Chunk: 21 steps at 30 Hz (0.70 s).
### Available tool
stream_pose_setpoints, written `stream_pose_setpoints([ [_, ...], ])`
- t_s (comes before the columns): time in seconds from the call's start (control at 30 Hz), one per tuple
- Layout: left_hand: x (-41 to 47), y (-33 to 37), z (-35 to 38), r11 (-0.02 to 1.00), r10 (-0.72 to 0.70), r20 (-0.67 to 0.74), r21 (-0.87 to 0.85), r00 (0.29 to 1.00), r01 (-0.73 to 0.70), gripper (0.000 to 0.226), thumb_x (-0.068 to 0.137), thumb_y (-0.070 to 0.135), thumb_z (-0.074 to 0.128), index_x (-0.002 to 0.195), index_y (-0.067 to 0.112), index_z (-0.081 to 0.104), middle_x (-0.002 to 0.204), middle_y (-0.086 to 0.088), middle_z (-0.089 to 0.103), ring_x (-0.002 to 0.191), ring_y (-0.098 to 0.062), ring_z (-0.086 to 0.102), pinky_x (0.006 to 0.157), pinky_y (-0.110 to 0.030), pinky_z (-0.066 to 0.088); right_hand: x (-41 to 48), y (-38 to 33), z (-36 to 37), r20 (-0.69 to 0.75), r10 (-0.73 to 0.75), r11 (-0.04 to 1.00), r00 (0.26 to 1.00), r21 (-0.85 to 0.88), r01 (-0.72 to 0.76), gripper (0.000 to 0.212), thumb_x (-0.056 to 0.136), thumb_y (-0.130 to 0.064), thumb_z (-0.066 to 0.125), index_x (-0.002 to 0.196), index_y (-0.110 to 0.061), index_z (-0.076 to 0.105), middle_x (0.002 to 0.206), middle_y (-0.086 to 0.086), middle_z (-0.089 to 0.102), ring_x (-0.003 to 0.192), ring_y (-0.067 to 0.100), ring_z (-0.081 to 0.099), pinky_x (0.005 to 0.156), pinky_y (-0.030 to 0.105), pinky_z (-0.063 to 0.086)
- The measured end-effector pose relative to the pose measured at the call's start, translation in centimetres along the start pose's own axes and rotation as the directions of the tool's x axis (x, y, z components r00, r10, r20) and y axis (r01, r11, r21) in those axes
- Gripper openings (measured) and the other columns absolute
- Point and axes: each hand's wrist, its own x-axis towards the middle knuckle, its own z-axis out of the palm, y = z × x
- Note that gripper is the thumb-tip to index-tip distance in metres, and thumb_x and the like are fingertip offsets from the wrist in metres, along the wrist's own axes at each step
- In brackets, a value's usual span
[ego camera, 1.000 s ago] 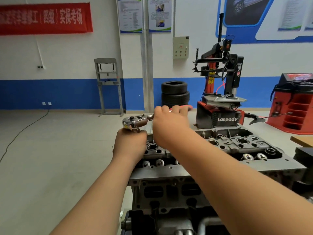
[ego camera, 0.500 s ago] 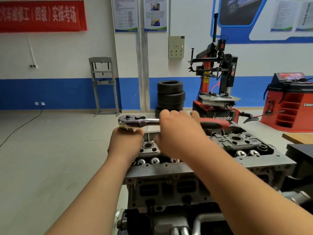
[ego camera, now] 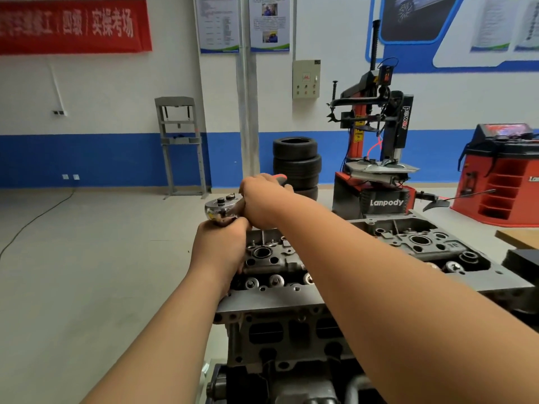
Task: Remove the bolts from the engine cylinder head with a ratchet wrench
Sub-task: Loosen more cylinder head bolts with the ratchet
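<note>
**Soft, even indoor light; blur at the far wall**

The hall is lit brightly and evenly; no single source is seen. Shadows are kept faint, and only the recesses below the cylinder head [ego camera: 414,243] at the near edge are left dark. Small bright glints are thrown off the chromed head of the ratchet wrench [ego camera: 221,209]. The red banner [ego camera: 73,26] at the far left is smeared by blur, and the text on the posters [ego camera: 269,23] cannot be read. The grey pillar [ego camera: 248,112] is shown leaning slightly by the wide lens.
</note>
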Motion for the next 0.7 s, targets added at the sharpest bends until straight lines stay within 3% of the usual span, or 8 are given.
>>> stream_pose_setpoints([
  [0.1, 0.3, 0.1, 0.4, 0.997, 0.008, -0.053, 0.079, 0.999, -0.004, 0.028, 0.072, 0.035, 0.055, 0.056, 0.013, 0.053, 0.045, -0.006, 0.044, 0.049, -0.027, 0.042, 0.054, -0.037, 0.037, -3.3, 0.8, -0.6, -0.034, 0.095, 0.985, 0.995, -0.142, -0.099, 0.045, 0.085, -0.015, 0.049, 0.129, -0.013, 0.036, 0.131, 0.008, 0.042, 0.127, 0.033, 0.031, 0.107, 0.065, 0.012],
  [0.2, 0.8, -0.1, 0.6, 0.984, 0.073, -0.095, 0.169, 0.993, -0.057, 0.034, 0.087, 0.025, 0.056, 0.057, 0.011, 0.050, 0.054, -0.013, 0.051, 0.056, -0.035, 0.050, 0.058, -0.039, 0.044, -8.7, 1.2, -1.2, -0.104, 0.106, 0.952, 0.989, -0.275, -0.131, 0.056, 0.085, -0.018, 0.048, 0.136, -0.011, 0.026, 0.131, 0.012, 0.040, 0.127, 0.035, 0.033, 0.110, 0.061, 0.001],
  [0.3, 0.8, -0.3, 0.6, 0.946, 0.206, -0.107, 0.275, 0.973, -0.170, 0.037, 0.093, 0.011, 0.051, 0.056, 0.014, 0.044, 0.054, -0.008, 0.049, 0.057, -0.035, 0.052, 0.054, -0.029, 0.042, -13.6, 0.3, -1.4, -0.161, 0.015, 0.947, 0.987, -0.313, -0.066, 0.060, 0.087, -0.023, 0.044, 0.139, -0.008, 0.018, 0.129, 0.014, 0.038, 0.121, 0.034, 0.035, 0.108, 0.056, 0.013],
  [0.37, 0.5, -0.3, 0.5, 0.878, 0.277, -0.075, 0.424, 0.958, -0.221, 0.038, 0.093, 0.006, 0.042, 0.056, 0.015, 0.042, 0.052, -0.004, 0.048, 0.059, -0.032, 0.055, 0.053, -0.027, 0.041, -15.3, -0.4, -1.2, -0.183, -0.067, 0.943, 0.981, -0.334, 0.002, 0.058, 0.090, -0.027, 0.042, 0.137, -0.005, 0.016, 0.125, 0.015, 0.038, 0.113, 0.031, 0.037, 0.098, 0.048, 0.026],
  [0.43, 0.2, 0.2, 0.3, 0.840, 0.301, -0.056, 0.487, 0.952, -0.237, 0.035, 0.091, 0.004, 0.036, 0.058, 0.015, 0.041, 0.051, -0.004, 0.048, 0.064, -0.032, 0.058, 0.053, -0.028, 0.037, -15.4, -0.5, -1.0, -0.207, -0.076, 0.948, 0.975, -0.318, 0.007, 0.054, 0.090, -0.029, 0.044, 0.134, -0.007, 0.020, 0.120, 0.014, 0.040, 0.108, 0.030, 0.038, 0.092, 0.045, 0.029],
  [0.5, 0.1, 0.3, 0.3, 0.857, 0.272, -0.052, 0.468, 0.961, -0.217, 0.032, 0.093, 0.007, 0.038, 0.063, 0.013, 0.046, 0.055, -0.011, 0.054, 0.067, -0.035, 0.061, 0.058, -0.032, 0.043, -14.1, 0.2, -0.9, -0.238, -0.042, 0.965, 0.970, -0.263, -0.023, 0.049, 0.086, -0.031, 0.052, 0.126, -0.013, 0.029, 0.116, 0.009, 0.044, 0.106, 0.028, 0.041, 0.092, 0.045, 0.029],
  [0.57, 0.0, 0.2, 0.3, 0.948, 0.157, -0.075, 0.291, 0.985, -0.129, 0.032, 0.092, 0.017, 0.050, 0.061, 0.011, 0.054, 0.058, -0.018, 0.059, 0.062, -0.036, 0.060, 0.065, -0.042, 0.051, -11.7, 1.3, -1.0, -0.234, 0.014, 0.979, 0.972, -0.194, -0.061, 0.041, 0.084, -0.030, 0.055, 0.118, -0.016, 0.035, 0.112, 0.005, 0.047, 0.107, 0.027, 0.042, 0.098, 0.047, 0.027],
  [0.7, -0.6, -0.3, -0.3, 0.998, -0.012, 0.012, -0.065, 1.000, 0.012, 0.023, 0.078, 0.028, 0.071, 0.056, 0.023, 0.068, 0.044, 0.001, 0.049, 0.041, -0.019, 0.051, 0.064, -0.039, 0.052, -4.7, 2.1, -1.1, -0.081, 0.048, 0.996, 0.996, -0.067, -0.053, 0.034, 0.086, -0.027, 0.055, 0.117, -0.018, 0.044, 0.118, 0.004, 0.050, 0.120, 0.028, 0.039, 0.107, 0.058, 0.017],
])
